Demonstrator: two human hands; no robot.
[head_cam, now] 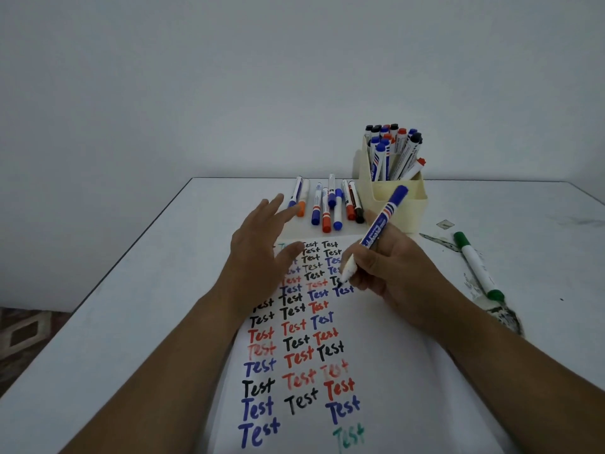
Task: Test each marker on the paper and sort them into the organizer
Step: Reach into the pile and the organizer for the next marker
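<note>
Dim, flat, bluish light; wide-angle bending at edges.

two bare forearms, no sleeves, hands (258,253) bare, no rings

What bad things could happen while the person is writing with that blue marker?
The left hand hovers open over the written words on the paper, so it might smear fresh ink. The right hand holds the blue marker close to the organizer, which is packed with tall markers, so a bump could perhaps tip it.
</note>
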